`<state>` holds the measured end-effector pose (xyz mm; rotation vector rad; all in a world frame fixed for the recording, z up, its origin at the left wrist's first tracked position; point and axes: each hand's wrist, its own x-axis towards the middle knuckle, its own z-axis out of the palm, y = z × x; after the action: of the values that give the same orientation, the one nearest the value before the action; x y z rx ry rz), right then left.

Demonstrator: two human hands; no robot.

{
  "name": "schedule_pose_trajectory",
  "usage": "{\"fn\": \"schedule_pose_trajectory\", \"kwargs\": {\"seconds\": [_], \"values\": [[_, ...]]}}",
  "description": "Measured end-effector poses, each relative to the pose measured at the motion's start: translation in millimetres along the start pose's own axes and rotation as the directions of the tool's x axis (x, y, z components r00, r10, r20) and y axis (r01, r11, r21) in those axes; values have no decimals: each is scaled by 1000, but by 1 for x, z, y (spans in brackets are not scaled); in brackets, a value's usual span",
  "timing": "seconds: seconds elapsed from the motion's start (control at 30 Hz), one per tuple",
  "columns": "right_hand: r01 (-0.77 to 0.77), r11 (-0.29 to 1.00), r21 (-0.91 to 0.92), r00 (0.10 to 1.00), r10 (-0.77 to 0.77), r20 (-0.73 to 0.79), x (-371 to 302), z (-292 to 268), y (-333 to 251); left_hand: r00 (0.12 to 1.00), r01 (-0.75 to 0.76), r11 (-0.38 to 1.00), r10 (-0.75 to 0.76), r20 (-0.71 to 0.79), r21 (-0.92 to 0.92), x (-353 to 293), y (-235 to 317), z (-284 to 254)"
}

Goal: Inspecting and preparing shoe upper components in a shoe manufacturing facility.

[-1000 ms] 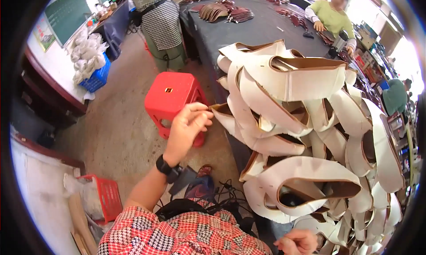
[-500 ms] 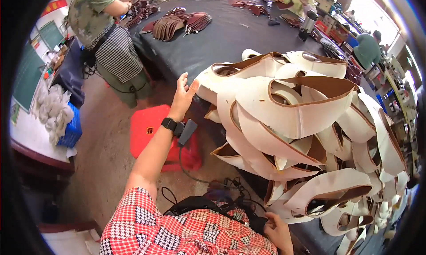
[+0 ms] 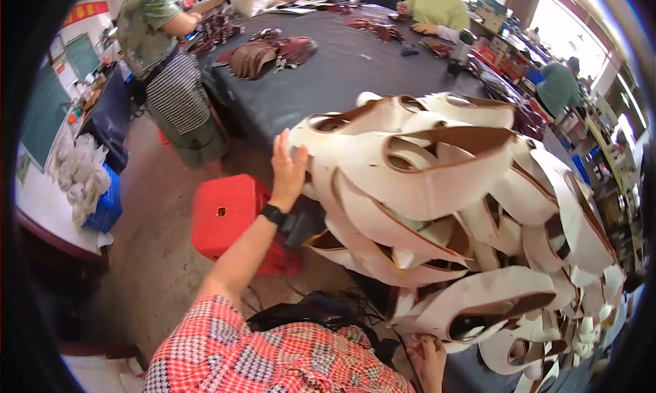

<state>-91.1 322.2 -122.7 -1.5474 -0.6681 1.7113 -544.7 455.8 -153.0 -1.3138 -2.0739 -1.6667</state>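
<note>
A tall heap of white shoe uppers [image 3: 444, 181] with brown linings fills the table's near right side, the pieces overlapping and tilted. My left hand [image 3: 290, 171] is open, its fingers stretched up against the heap's left edge, and seems to touch the outermost upper. On that wrist is a black band with a dark box-shaped device [image 3: 301, 227]. Low down, beside the nearest upper [image 3: 478, 301], my right hand [image 3: 425, 355] is closed, with thumb and fingertips together. What it pinches, if anything, cannot be made out.
The heap rests on a dark-covered table [image 3: 342, 58]. Stacks of dark red pieces [image 3: 263, 55] lie farther back. A red stool [image 3: 229, 212] stands left of my arm. One person [image 3: 164, 72] stands at the left, another [image 3: 437, 14] sits across the table. A blue crate [image 3: 106, 198] is far left.
My view has shifted, so the heap sits farther left. My left hand has come down slightly and lies closer along the heap. My right hand has risen a little, its fingers drawn together.
</note>
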Motion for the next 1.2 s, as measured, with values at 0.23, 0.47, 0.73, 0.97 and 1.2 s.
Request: {"fn": "schedule_pose_trajectory", "kwargs": {"seconds": [0.23,0.47,0.73,0.97,1.2], "values": [[277,947,-166,958,-258,127,27,-12,13,988,-56,996,46,149,67,-1,-12,4],[335,922,-196,942,-327,73,37,-8,6,973,-66,989,34,228,134,32,-20,23],[402,912,-81,915,-395,85,50,11,13,808,95,995,-84,583,11,17,-18,68],[589,777,-224,802,-596,44,64,35,-3,634,294,949,-106,766,-112,12,-11,102],[182,823,538,940,-307,151,94,43,-41,711,329,887,-7,703,-324,-8,-16,140]]}}
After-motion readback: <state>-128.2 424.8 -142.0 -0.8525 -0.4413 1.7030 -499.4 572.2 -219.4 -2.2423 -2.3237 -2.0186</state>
